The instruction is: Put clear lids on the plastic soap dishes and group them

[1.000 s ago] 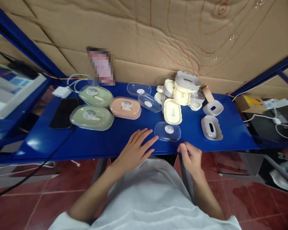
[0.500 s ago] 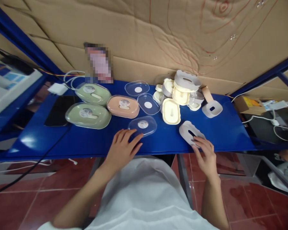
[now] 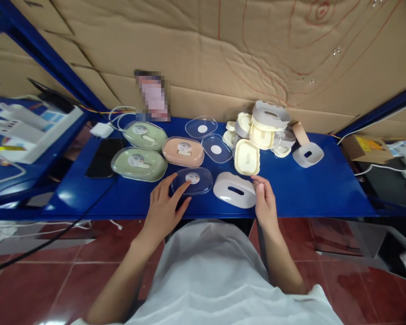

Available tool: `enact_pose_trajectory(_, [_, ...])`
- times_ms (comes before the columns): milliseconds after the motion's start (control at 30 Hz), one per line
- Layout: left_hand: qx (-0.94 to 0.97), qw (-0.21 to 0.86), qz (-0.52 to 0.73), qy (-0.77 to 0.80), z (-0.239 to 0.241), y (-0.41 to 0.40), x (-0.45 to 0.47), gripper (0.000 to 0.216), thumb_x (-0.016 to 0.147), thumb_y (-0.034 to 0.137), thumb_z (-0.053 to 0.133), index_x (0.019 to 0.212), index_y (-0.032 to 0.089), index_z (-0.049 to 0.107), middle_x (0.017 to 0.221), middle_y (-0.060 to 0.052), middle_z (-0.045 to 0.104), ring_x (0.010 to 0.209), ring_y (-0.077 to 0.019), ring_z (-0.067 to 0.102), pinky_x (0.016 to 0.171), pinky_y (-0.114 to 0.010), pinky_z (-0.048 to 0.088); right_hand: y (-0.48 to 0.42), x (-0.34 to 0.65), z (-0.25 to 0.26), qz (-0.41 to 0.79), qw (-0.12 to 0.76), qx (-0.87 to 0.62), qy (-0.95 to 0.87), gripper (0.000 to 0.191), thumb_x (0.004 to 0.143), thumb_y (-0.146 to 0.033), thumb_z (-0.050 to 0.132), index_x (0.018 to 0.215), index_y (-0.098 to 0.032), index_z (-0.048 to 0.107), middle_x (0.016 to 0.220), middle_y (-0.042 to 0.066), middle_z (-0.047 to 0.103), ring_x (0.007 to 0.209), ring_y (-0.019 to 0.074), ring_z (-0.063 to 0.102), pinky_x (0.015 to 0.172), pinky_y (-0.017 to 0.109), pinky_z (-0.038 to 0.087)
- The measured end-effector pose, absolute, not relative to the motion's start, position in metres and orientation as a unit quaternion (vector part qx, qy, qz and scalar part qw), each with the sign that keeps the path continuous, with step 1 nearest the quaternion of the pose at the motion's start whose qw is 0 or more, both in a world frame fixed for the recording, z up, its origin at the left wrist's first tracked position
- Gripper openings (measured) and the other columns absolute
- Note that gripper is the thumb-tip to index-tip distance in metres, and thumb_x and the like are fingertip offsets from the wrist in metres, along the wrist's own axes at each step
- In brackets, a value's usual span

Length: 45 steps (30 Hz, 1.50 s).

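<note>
My right hand (image 3: 266,205) pinches the right end of a pale grey oval box (image 3: 237,195) with a slot in its top. The box sits near the table's front edge. To its left lies a clear oval lid (image 3: 203,186) bearing a round printed sticker. My left hand (image 3: 165,203) is open over that lid's left end, fingers spread, one fingertip at the sticker. Behind the lid is a pink oval box (image 3: 176,155) with a clear cover. A cream tray-like piece (image 3: 246,158) lies behind the grey box.
Two green covered boxes (image 3: 138,164) and a black phone (image 3: 103,159) are at the left. Clear lids (image 3: 217,154) lie at the middle back. Cream and grey parts (image 3: 272,115) are piled at the back right, beside another grey piece (image 3: 307,155). Cardboard (image 3: 189,49) stands behind.
My right hand has brought the grey box leftward beside the clear lid and turned it. My left hand has reached farther over the lid. The camera view has shifted somewhat.
</note>
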<state>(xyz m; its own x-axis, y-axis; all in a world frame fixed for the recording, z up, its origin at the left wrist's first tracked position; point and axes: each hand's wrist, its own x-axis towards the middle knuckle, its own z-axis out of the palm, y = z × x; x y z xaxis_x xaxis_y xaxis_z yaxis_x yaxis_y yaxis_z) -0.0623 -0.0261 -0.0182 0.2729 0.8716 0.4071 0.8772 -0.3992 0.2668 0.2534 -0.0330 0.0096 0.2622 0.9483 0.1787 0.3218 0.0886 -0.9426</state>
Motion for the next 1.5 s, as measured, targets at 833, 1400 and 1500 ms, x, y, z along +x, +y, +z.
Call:
enact_pose_trajectory(833, [-0.819,-0.058,-0.419,-0.388,-0.026,-0.052,-0.027,0.041,0.099,0.017,0.074,0.137,0.029,0.068,0.125,-0.007,0.076,0.132,-0.0285,0.066,0.110,-0.049,0.060,-0.021,0.295,0.005,0.203,0.611,-0.600,-0.475,0.029,0.102,-0.052,0.067,0.105,-0.024,0.070,0.103,0.005,0.076,0.096,0.0228,0.073,0.090,0.039,0.058])
enact_pose_trajectory(1400, [-0.880,-0.029,-0.282,-0.380,0.009,-0.011,0.016,0.025,0.106,0.013,0.057,0.126,0.021,0.071,0.133,-0.010,0.074,0.139,-0.0306,0.062,0.112,-0.048,0.053,-0.044,0.285,0.005,0.119,0.340,-0.532,-0.767,0.052,0.102,-0.049,0.071,0.152,-0.036,0.062,0.169,0.008,0.050,0.159,0.0357,0.042,0.127,0.061,0.038])
enact_pose_trajectory(1500, [-0.893,-0.041,-0.263,-0.363,0.008,-0.008,0.008,0.027,0.107,0.014,0.055,0.128,0.021,0.070,0.137,-0.010,0.072,0.144,-0.0296,0.059,0.118,-0.048,0.049,-0.050,0.271,-0.004,0.099,0.287,-0.508,-0.806,0.044,0.104,-0.040,0.070,0.148,-0.039,0.065,0.159,0.005,0.062,0.155,0.0334,0.048,0.126,0.059,0.036])
